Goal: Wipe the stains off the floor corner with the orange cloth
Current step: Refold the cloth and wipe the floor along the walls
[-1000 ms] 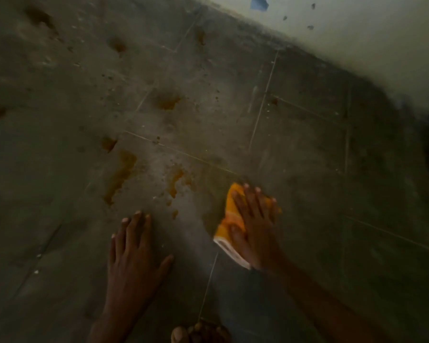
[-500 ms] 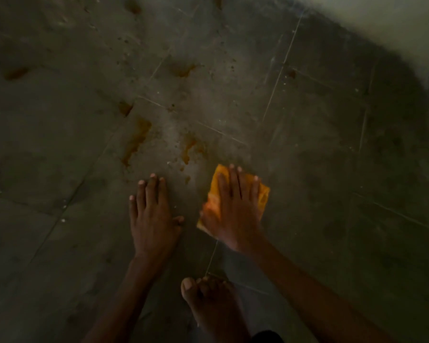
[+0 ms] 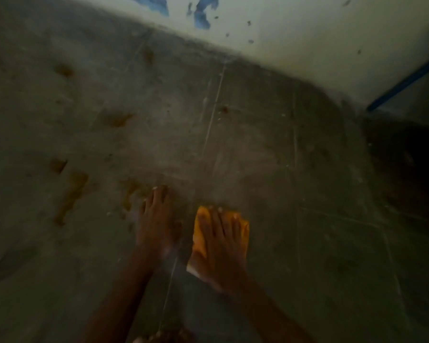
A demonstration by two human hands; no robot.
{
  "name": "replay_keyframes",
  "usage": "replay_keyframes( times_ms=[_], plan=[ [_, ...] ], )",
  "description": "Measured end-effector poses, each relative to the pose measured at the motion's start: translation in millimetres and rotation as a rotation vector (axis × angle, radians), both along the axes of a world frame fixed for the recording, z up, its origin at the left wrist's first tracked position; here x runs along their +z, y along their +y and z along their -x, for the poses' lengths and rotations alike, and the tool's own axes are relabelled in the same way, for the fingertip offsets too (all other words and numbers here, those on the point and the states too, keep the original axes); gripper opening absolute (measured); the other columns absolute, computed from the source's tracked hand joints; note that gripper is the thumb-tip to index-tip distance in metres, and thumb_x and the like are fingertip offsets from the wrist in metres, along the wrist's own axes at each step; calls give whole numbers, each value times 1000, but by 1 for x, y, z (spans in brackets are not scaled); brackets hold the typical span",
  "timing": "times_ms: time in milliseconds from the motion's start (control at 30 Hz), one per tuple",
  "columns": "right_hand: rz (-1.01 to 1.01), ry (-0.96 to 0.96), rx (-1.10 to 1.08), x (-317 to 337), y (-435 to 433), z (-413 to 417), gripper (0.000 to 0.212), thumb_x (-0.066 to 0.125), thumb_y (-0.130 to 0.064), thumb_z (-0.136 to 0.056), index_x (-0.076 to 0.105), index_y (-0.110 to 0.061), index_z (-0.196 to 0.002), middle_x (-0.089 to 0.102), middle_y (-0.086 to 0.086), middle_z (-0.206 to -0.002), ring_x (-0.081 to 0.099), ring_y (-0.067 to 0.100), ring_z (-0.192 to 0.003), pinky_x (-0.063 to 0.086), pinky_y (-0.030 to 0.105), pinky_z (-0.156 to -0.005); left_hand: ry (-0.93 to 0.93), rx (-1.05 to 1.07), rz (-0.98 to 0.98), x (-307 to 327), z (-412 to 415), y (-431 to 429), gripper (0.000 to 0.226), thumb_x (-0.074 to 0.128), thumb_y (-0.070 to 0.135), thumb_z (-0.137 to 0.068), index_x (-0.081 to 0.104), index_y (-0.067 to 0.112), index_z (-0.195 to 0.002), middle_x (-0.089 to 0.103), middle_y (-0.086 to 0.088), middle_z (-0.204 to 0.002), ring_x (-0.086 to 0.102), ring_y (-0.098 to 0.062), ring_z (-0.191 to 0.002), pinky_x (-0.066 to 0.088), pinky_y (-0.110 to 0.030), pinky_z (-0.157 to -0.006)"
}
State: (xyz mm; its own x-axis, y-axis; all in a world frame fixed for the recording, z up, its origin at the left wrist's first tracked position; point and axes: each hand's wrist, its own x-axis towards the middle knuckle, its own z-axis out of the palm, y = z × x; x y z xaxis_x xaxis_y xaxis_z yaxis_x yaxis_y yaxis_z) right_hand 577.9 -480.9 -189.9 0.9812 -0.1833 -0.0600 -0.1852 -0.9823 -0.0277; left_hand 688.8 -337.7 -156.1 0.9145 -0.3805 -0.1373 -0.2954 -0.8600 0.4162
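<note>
The folded orange cloth [image 3: 200,235] lies flat on the grey tiled floor [image 3: 270,169], and my right hand [image 3: 221,246] presses on it with fingers spread. My left hand [image 3: 156,224] rests flat on the bare floor just left of the cloth, holding nothing. Orange-brown stains mark the tiles to the left: a long streak [image 3: 71,196], a smear [image 3: 130,194] beside my left fingertips, and smaller patches [image 3: 117,120] farther out. The picture is dim and blurred.
A pale wall [image 3: 307,40] with chipped blue paint runs along the far edge and meets the floor. A blue stick [image 3: 404,85] leans at the right, above a dark corner [image 3: 411,174]. Toes of a bare foot [image 3: 159,336] show at the bottom edge.
My left hand has slid forward and closer to the cloth. My right hand and the cloth have shifted a little across the tile. The view has tilted up, showing more wall.
</note>
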Motion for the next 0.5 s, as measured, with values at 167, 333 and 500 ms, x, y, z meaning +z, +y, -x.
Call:
replay_keyframes(
  times_ms=[167, 333, 500],
  plan=[
    [-24, 80, -355, -12, -93, 32, 95, 52, -65, -70, 35, -25, -154, 31, 6, -162, 36, 32, -146, 25, 60, -117, 122, -184, -178, -2, -24, -39, 116, 77, 51, -66, 13, 10, -153, 9, -13, -162, 19, -32, -146, 22, -42, -115],
    [-87, -38, -730, -26, -198, -79, 85, 22, -58, -83, 39, -8, -151, 33, 26, -158, 31, 47, -145, 18, 71, -114, 120, -179, -164, -9, -32, -41, 132, 85, 55, -51, 14, 11, -153, 12, -7, -160, 24, -28, -143, 24, -38, -114],
    [-112, -11, -667, -11, -200, -205, 70, 30, -49, -97, 28, -9, -154, 29, 22, -160, 24, 43, -148, 7, 64, -120, 98, -164, -67, -13, -32, -35, 134, 86, 56, -42, 20, 16, -152, 17, -1, -159, 29, -26, -141, 29, -37, -113]
  ],
)
